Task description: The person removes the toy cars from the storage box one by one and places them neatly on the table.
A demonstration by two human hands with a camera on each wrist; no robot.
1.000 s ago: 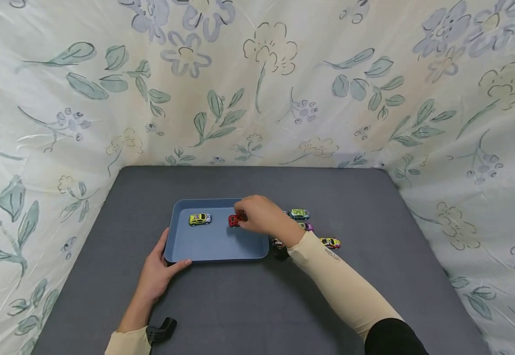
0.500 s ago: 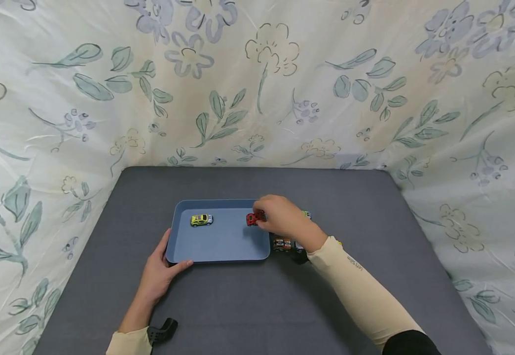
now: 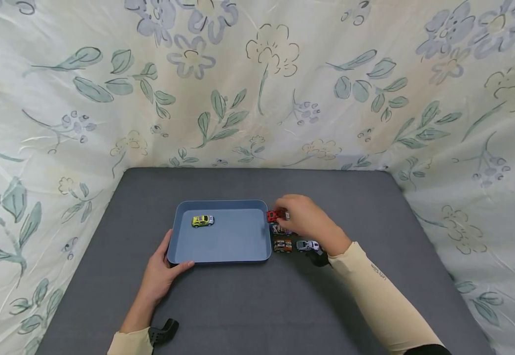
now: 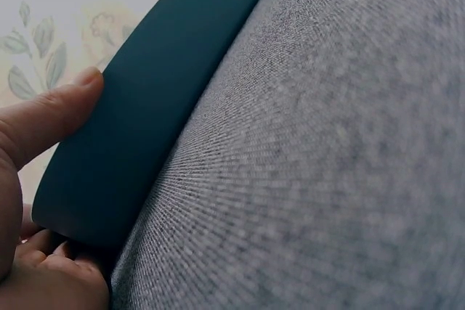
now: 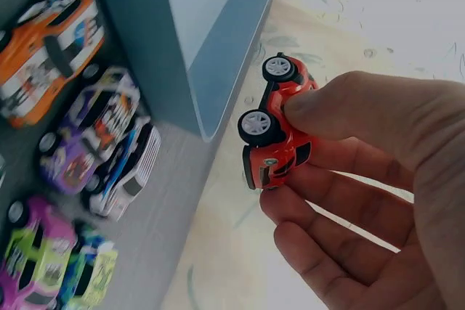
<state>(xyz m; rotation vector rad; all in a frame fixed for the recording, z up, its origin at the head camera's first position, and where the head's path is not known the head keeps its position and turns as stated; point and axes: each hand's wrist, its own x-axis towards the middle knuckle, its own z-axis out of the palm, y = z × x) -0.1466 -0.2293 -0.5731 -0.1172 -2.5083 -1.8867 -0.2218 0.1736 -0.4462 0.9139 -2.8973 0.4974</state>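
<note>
My left hand [image 3: 159, 273] grips the near left corner of a blue tray [image 3: 222, 244]; in the left wrist view its thumb lies on the tray wall [image 4: 138, 99], other fingers at the lower edge. Just beyond the tray's right rim, my right hand [image 3: 306, 217] pinches a red toy car [image 3: 273, 216] between thumb and fingers. The right wrist view shows that red car [image 5: 290, 125] raised with its wheels facing the tray. A yellow toy car [image 3: 202, 221] stands in the tray, toward the back left.
Right of the tray are an orange car [image 3: 282, 245], a white car [image 3: 307, 245] and a purple car [image 5: 91, 128]. A pink-and-green car [image 5: 36, 259] lies close by, near a green one [image 5: 89, 266]. Floral cloth [image 3: 257, 88] rises behind the grey table [image 3: 257, 310].
My right hand has carried the red toy car rightward, from over the tray to outside its right rim. The left hand stays at the tray corner, and the yellow car remains in place.
</note>
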